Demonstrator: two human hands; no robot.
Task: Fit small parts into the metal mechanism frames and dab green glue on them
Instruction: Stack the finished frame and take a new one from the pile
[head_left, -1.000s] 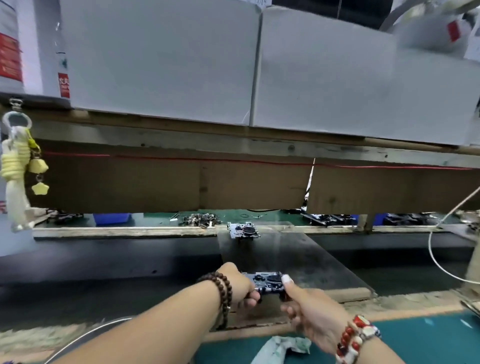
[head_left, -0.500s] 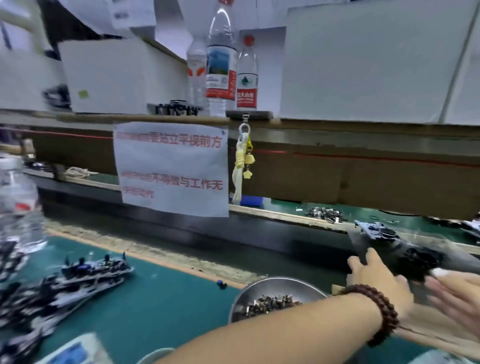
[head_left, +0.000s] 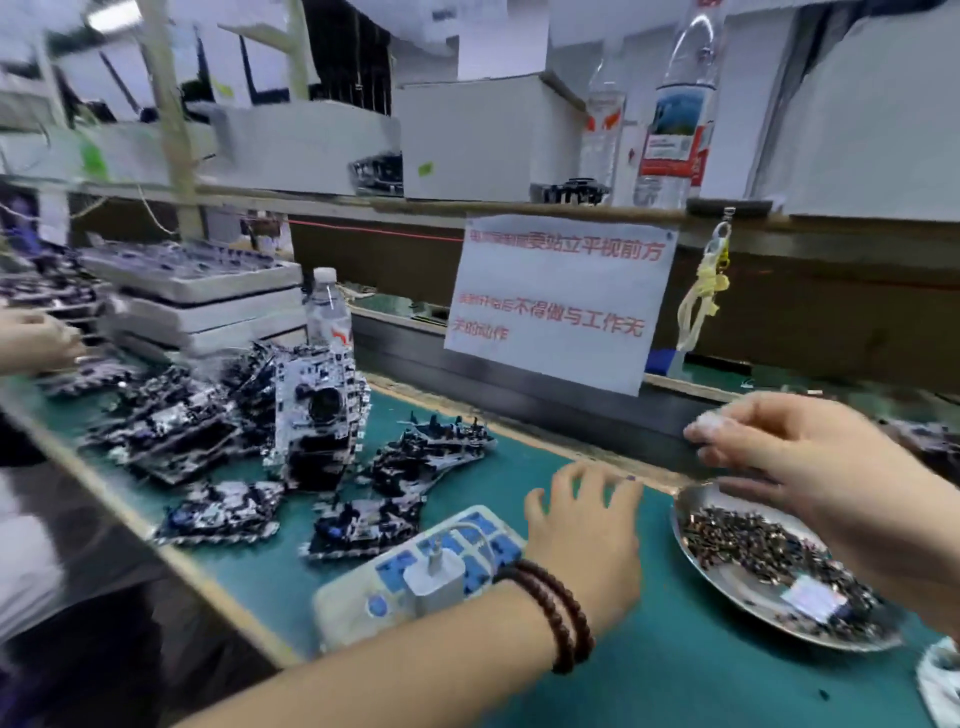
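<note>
1. Neither hand grips anything; left hand (head_left: 582, 525) spread loose, right hand (head_left: 810, 467) relaxed over the dish of small parts (head_left: 769, 551).
2. Frame released a second ago; view swung left.
3. Mechanism frames (head_left: 431, 454) piled left of dish; next pickup likely.

Your table has a green mat (head_left: 675, 670) on top. Piles of metal frames (head_left: 332, 431) lie on the mat at your left. A white power strip (head_left: 415, 566) with a plug in it lies near the front edge. A shiny metal bowl (head_left: 769, 566) of tiny parts sits at your right.
</note>
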